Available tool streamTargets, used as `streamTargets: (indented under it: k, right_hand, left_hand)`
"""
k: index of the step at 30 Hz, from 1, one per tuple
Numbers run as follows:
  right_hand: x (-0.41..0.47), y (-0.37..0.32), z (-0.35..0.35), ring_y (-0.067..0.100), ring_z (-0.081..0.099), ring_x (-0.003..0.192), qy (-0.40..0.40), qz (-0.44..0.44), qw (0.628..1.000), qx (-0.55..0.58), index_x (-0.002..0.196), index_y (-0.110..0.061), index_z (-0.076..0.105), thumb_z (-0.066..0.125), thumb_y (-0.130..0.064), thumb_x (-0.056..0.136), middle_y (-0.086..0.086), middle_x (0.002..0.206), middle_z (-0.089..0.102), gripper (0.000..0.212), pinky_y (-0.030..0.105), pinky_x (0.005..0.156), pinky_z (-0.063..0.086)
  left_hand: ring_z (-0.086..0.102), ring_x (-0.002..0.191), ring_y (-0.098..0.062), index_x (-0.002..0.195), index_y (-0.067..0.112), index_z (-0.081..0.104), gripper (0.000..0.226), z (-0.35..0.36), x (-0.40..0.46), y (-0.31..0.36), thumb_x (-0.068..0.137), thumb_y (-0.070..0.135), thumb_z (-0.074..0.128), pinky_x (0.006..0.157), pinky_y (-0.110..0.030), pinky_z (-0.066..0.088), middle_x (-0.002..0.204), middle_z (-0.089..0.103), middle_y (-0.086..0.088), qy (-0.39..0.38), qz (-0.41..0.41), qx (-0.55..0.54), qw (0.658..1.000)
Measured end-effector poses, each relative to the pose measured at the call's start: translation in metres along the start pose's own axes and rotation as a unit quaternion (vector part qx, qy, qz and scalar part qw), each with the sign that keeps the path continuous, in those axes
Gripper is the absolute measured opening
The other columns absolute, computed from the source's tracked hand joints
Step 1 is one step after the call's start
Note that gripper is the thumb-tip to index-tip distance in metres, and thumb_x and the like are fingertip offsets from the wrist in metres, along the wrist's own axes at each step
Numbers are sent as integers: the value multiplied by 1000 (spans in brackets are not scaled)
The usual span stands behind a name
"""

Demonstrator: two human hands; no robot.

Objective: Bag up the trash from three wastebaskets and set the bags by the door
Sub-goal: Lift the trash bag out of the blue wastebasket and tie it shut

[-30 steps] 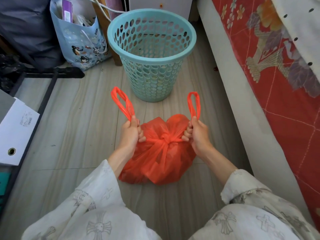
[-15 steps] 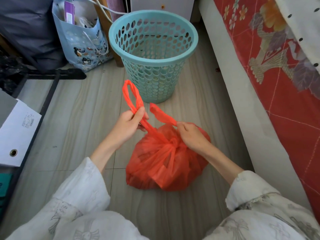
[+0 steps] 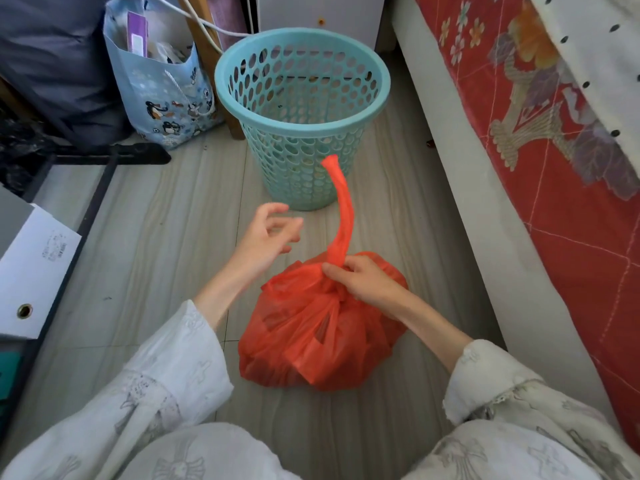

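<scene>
I'm over a pale wood-grain floor [image 3: 156,244]; a bed with a red flowered cover [image 3: 568,188] runs along my right; a teal wastebasket [image 3: 301,109] stands ahead; a blue penguin-print bag [image 3: 166,105] leans left of it, its writing too small to read; the red trash bag [image 3: 322,334] sits on the floor between my arms; my right hand [image 3: 363,284] pinches its knot and upright handle; my left hand [image 3: 266,237] hovers, grip spread, holding nothing.

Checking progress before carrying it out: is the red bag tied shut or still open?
Tied shut: the red bag is cinched at a knot under the right hand, which pinches its handle.
</scene>
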State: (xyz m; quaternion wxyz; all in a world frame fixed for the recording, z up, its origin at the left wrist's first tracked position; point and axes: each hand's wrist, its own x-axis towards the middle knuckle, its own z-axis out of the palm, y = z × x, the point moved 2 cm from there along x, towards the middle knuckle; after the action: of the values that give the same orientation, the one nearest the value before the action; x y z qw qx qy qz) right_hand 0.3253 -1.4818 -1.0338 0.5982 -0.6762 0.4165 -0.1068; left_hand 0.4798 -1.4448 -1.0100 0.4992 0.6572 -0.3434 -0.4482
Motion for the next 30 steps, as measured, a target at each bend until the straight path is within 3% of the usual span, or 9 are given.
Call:
streamTargets:
  k: [3, 6, 10, 13, 17, 23, 26, 28, 30]
  right_hand:
    - [-1, 0, -5, -6, 38, 28, 11, 30, 999, 30, 63, -21, 45, 42, -16, 98, -14, 30, 42, 35, 9, 34, 30]
    - [2, 5, -4, -1, 34, 26, 44, 53, 997, 44, 57, -17, 45, 43, -25, 97, -4, 44, 41, 41, 8, 33, 23]
    - [6, 11, -7, -1, 41, 27, 90, 52, 994, -15, 47, -13, 53, 49, -29, 94, -7, 33, 48, 49, 12, 40, 30]
    - [11, 21, -19, 0, 43, 29, 113, 67, 987, -90, 51, -13, 63, 47, -33, 93, -9, 28, 49, 49, 14, 43, 29]
    - [19, 32, -27, 3, 53, 42, 122, 101, 987, -30, 60, -11, 66, 48, -32, 93, -10, 36, 58, 42, 26, 55, 40]
    - [13, 26, -28, -2, 45, 31, 92, 103, 984, 111, 57, -15, 54, 48, -26, 95, -8, 33, 53, 40, 12, 37, 33]
    - [10, 31, -28, 0, 39, 35, 66, 94, 979, 170, 59, -17, 52, 46, -29, 96, -9, 37, 50, 39, 12, 38, 27]
    - [11, 31, -30, 0, 38, 38, 48, 85, 979, 178, 59, -18, 51, 44, -30, 96, -10, 38, 50, 40, 15, 42, 24]
    - [10, 31, -31, 0, 38, 39, 32, 78, 980, 183, 57, -20, 51, 43, -29, 96, -10, 40, 50, 41, 19, 47, 22]
  left_hand:
    - [51, 72, -8, 107, 19, 38, 40, 6, -11, -16, 80, 25, 67, 65, -11, 42, 93, 55, -1, -48, 47, 128, 990]
    - [56, 82, -14, 117, 20, 35, 54, 13, -21, -27, 77, 31, 69, 75, -22, 43, 101, 55, 4, -144, 80, 336, 927]
    - [58, 107, -29, 117, 16, 46, 28, 9, -21, -25, 89, 21, 49, 87, -38, 45, 116, 64, -7, -155, 135, 468, 860]
    - [62, 86, -13, 94, 14, 60, 12, 6, -21, -11, 90, 21, 51, 77, -30, 45, 90, 68, -2, -154, 152, 348, 912]
    - [49, 53, 12, 76, 25, 55, 17, 11, -31, 11, 89, 15, 49, 55, -4, 34, 56, 59, 21, -163, 141, 153, 964]
    - [54, 71, 6, 78, 30, 61, 9, 10, -40, 17, 79, 27, 53, 70, -8, 40, 71, 64, 14, -243, 122, 138, 952]
    - [58, 79, -3, 90, 28, 67, 28, -9, -38, 22, 74, 50, 60, 75, -14, 46, 80, 67, 12, -286, 89, 4, 954]
    - [61, 83, -12, 96, 15, 66, 59, -24, -26, 23, 75, 67, 46, 75, -21, 49, 86, 70, 2, -237, 65, -148, 958]
    - [63, 77, -10, 83, 10, 67, 61, -27, -13, 12, 87, 56, 27, 70, -20, 49, 79, 71, 3, -128, 23, -191, 973]
